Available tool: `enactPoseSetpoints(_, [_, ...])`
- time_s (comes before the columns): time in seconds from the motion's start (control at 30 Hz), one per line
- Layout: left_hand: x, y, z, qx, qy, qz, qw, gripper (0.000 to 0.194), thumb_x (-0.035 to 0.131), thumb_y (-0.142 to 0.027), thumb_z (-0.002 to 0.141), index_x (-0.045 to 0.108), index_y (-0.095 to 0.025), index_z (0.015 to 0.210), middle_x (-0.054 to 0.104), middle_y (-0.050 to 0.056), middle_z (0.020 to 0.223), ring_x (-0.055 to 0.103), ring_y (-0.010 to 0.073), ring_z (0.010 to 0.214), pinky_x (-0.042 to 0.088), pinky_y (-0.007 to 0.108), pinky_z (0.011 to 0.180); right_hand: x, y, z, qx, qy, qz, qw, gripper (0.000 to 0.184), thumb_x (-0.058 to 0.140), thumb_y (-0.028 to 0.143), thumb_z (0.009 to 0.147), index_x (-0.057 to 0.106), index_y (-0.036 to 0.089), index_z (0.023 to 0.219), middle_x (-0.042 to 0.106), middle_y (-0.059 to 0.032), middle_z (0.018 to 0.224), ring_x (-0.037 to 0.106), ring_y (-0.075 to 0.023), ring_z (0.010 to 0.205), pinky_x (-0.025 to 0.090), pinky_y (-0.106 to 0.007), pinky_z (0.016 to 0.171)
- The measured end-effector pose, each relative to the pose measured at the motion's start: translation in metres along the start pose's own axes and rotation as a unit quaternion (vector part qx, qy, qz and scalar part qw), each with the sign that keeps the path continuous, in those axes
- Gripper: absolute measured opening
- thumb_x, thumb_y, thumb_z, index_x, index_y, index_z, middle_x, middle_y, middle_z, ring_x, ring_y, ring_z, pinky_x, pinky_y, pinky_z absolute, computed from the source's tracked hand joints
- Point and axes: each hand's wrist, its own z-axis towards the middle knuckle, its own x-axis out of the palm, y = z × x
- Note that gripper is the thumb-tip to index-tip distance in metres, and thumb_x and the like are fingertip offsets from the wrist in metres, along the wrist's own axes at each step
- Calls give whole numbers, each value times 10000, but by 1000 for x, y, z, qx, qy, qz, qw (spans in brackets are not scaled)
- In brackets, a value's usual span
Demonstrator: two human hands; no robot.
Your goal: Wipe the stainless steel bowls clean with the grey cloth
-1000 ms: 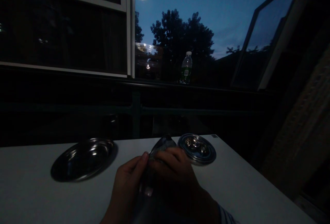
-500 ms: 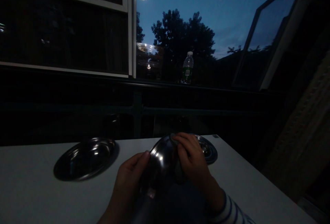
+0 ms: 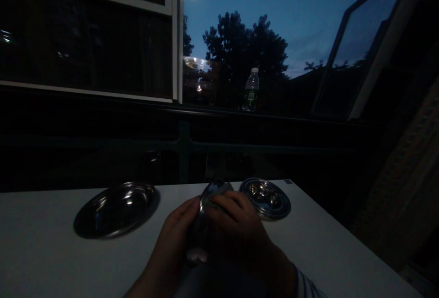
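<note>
My left hand (image 3: 178, 231) grips the rim of a shiny steel plate (image 3: 202, 231), thumb on the near face. The plate is held up on edge above the table and much of it is dark or hidden. My right hand (image 3: 236, 220), in a striped sleeve, lies curled over the plate's face. Under its fingers shows a greyish cloth-like piece (image 3: 227, 187), too dim to make out fully. A wide steel dish (image 3: 116, 211) rests on the table to the left. Behind my right hand stands a stack of round steel plates (image 3: 270, 199).
The white table (image 3: 41, 247) runs along a dark railing (image 3: 183, 151). Beyond it, a plastic bottle (image 3: 251, 91) with a white cap and green label stands on the sill of the open window. A patterned curtain (image 3: 408, 188) hangs at the right.
My right hand has slid left and down across the plate, which now shows more edge-on. The plates at the right have come into fuller view. My left hand keeps its grip.
</note>
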Motion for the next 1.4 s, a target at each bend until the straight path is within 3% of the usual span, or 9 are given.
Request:
enactPoseSetpoints(0.1, [0, 1, 2, 5, -22, -20, 1000, 179, 628, -261, 704, 692, -161, 839, 716, 42, 820, 641, 180, 747, 463, 276, 732, 3, 6, 1, -42, 39, 8, 998, 221, 435, 242, 865, 593, 153, 991, 626, -74, 1033, 502, -203, 907, 459, -349, 710])
enactPoseSetpoints(0.27, [2, -1, 2, 23, -34, -27, 999, 174, 571, -240, 728, 693, -135, 791, 708, 50, 799, 634, 183, 739, 473, 274, 695, 5, 2, 0, -5, -6, -15, 1000, 202, 459, 221, 859, 600, 159, 990, 621, -82, 1029, 496, -209, 914, 458, -339, 720])
enactPoseSetpoints(0.37, [1, -1, 0, 5, -65, -28, 998, 171, 556, -256, 736, 684, -144, 759, 694, 32, 728, 623, 167, 665, 475, 268, 632, 8, 5, 0, -27, 19, 5, 999, 211, 440, 233, 873, 592, 161, 1001, 620, -69, 1026, 502, -203, 906, 455, -326, 701])
enactPoseSetpoints(0.5, [0, -2, -2, 19, -116, 5, 993, 184, 597, -328, 726, 666, -158, 718, 646, -7, 611, 597, 138, 615, 456, 228, 584, 13, 15, -2, -70, 29, 33, 997, 215, 393, 240, 897, 582, 155, 951, 631, -51, 951, 508, -174, 839, 431, -306, 640])
enactPoseSetpoints(0.63, [2, -5, -1, -9, -106, 31, 994, 298, 626, -444, 692, 623, -151, 639, 578, -29, 519, 527, 109, 505, 420, 212, 501, 16, 19, -3, -88, 30, 17, 995, 208, 387, 222, 905, 576, 155, 958, 634, -33, 976, 497, -158, 829, 401, -308, 632])
enactPoseSetpoints(0.83, [0, -5, 2, 73, -129, 54, 987, 301, 642, -434, 667, 572, -163, 556, 550, -49, 512, 482, 96, 508, 399, 194, 497, 16, 18, -4, -99, 43, -16, 994, 287, 376, 257, 887, 539, 142, 1093, 593, -40, 1106, 466, -187, 940, 389, -346, 720])
enactPoseSetpoints(0.93, [-1, -4, -1, 105, -122, 102, 982, 306, 630, -429, 672, 575, -163, 530, 531, -48, 492, 453, 93, 486, 394, 196, 500, 15, 16, -3, -76, 22, -14, 997, 326, 360, 264, 880, 526, 142, 1133, 573, -49, 1144, 452, -202, 978, 383, -359, 762])
enactPoseSetpoints(1.17, [-2, 3, -3, 87, -127, 163, 975, 388, 625, -509, 637, 563, -154, 491, 520, -11, 497, 473, 124, 502, 377, 215, 467, 9, 7, -2, -1, -43, -8, 999, 307, 401, 242, 869, 540, 155, 1128, 555, -86, 1140, 451, -224, 980, 391, -365, 775])
enactPoseSetpoints(1.4, [-5, 4, -1, 64, -138, 192, 969, 444, 602, -567, 624, 547, -157, 460, 467, -13, 433, 444, 125, 449, 347, 224, 420, 10, -40, -14, 223, -54, 100, 968, 312, 363, 172, 880, 536, 193, 1138, 549, -72, 1148, 471, -185, 1068, 401, -353, 887])
